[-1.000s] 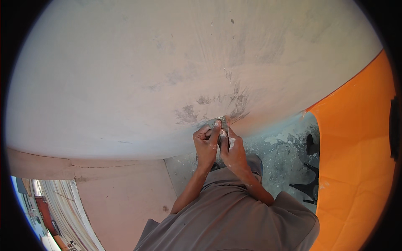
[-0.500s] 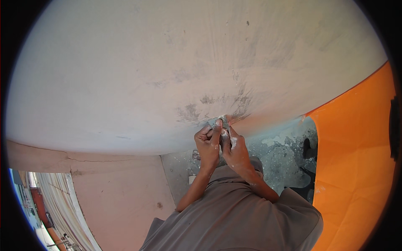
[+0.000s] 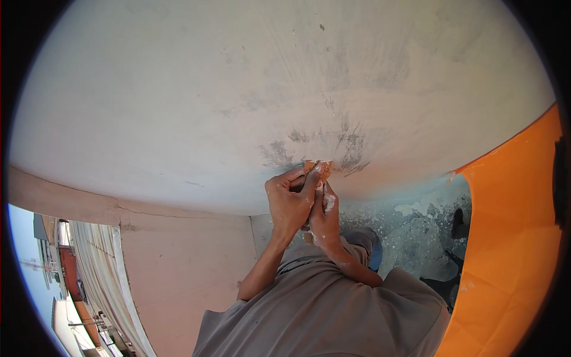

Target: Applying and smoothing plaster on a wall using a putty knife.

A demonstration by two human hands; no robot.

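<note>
The person's left hand (image 3: 289, 203) is closed in a pinch, thumb and bent fingers clamped on a small flat orange-brown piece (image 3: 310, 165) that pokes up past the fingertips. The right hand (image 3: 325, 221), streaked with white residue, is pressed close beside it, its thumb and fingers bunched on the lower part of the same piece, much of which the fingers hide. Gripping so small a thing from both sides probably keeps it from twisting, and leaving its upper edge bare seems meant to keep that edge clear of the fingers. The piece sits at the middle of the view, in front of the lower part of a broad pale wall (image 3: 178, 107); whether its edge touches the wall cannot be told. Just above the hands the wall carries dark, scratchy smudges (image 3: 354, 149). The forearms rise from a grey-brown shirt (image 3: 321, 315), elbows bent and close to the body, likely for steadiness. Below and to the right lies a grey floor (image 3: 404, 223) spattered with white. Farther right hangs or stands a large orange sheet (image 3: 511, 256), with a dark object (image 3: 443, 287) by its edge. To the left is a pinkish surface (image 3: 184, 262) with a crack along it, and beyond that a pale ridged sheet (image 3: 98, 262).
</note>
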